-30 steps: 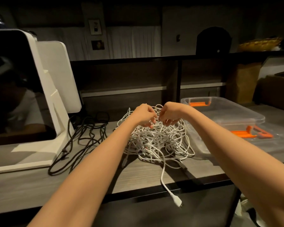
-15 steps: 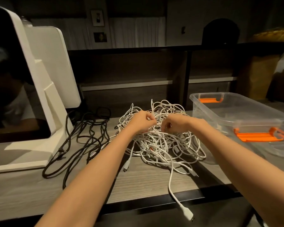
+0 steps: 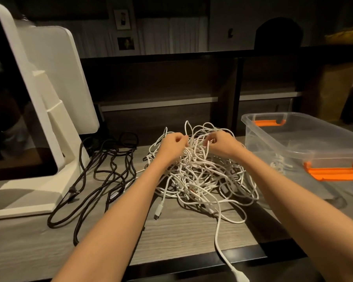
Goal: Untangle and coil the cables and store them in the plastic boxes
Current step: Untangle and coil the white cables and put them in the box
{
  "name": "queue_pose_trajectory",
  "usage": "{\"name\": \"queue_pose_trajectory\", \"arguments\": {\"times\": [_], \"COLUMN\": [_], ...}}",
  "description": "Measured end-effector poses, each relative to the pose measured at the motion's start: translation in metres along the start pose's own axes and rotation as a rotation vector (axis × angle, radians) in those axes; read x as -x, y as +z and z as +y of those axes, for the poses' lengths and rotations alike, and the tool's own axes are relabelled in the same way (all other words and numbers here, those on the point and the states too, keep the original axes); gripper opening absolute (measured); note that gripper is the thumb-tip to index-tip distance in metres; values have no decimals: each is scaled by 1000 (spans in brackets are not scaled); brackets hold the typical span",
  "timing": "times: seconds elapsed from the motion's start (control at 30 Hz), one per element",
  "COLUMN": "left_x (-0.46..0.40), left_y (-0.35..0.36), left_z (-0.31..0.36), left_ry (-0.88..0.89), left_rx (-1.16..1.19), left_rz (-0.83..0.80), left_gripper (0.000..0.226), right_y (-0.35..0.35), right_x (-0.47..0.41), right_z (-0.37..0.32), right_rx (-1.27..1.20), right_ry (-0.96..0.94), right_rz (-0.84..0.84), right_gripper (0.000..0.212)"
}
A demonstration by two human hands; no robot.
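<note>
While the white cables [image 3: 200,171] lie tangled on the table [image 3: 171,231], my left hand [image 3: 172,144] and right hand [image 3: 220,144] each pinch strands.

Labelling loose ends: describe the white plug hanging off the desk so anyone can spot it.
Start at the white cable tangle mid-desk, under both hands. One strand runs from its near side toward the camera, over the desk's dark front edge. The hanging plug ends it, the only connector past the edge; the others lie on the wood.
</note>
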State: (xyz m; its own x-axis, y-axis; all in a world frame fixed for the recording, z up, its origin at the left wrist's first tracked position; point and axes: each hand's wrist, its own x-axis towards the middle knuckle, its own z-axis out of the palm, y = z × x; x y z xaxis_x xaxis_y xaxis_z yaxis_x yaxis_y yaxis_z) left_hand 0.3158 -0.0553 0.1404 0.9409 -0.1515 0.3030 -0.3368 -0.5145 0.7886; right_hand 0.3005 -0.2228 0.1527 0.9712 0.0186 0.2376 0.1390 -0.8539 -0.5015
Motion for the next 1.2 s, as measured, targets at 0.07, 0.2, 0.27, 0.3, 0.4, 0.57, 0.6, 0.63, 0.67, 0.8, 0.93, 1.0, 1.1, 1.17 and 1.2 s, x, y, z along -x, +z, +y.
{"name": "queue_pose_trajectory", "arguments": {"times": [0.07,0.2,0.27,0.3,0.4,0.57,0.6,0.63,0.67,0.8,0.93,1.0,1.1,1.17,1.2], "left_x": [-1,-1,-2,-1,3,3,2,1,1,4,5,3,3,4,4], "left_y": [-3,-7,-6,-5,-3,2,4,4,4,3,3,4,5,4,4], "left_z": [-8,-17,-17,-17,-16,-12,-13,-13,-14,-14,-15,-17,-20,-19,-18], "left_ry": [-50,-54,-11,27,232,463,427,398,391,395,308,287,302,376,428], "left_rx": [78,92,43,5,-175,-366,-402,-417,-420,-431,-378,-411,-450,-487,-513], "left_rz": [32,-77,-85,-48,229,164,99,56,33,8,45,76,137,195,207], "left_gripper": [22,11,4,2,8,26,35,40,40,26,36,32,26,24,24], "right_y": [4,11,16,19,25,27,26,25,24,21,14,10,14,21,24], "right_x": [-2,-3,-1,1,2,-6,-7,-8,-8,-5,-1,0,-1,-2,-2], "right_z": [-4,-9,-11,-12,-6,9,12,15,17,22,21,19,19,21,22], "right_rx": [-5,-38,-8,2,-47,-261,-303,-322,-331,-325,-146,2,133,127,122], "right_ry": [-5,-19,-63,-85,-123,-53,-44,-45,-52,-107,-124,-179,-265,-268,-271], "right_rz": [-8,199,297,354,544,395,374,374,382,298,74,-10,-48,50,114], "right_gripper": [25,28,26,23,13,31,33,31,26,11,14,16,18,17,16]}}
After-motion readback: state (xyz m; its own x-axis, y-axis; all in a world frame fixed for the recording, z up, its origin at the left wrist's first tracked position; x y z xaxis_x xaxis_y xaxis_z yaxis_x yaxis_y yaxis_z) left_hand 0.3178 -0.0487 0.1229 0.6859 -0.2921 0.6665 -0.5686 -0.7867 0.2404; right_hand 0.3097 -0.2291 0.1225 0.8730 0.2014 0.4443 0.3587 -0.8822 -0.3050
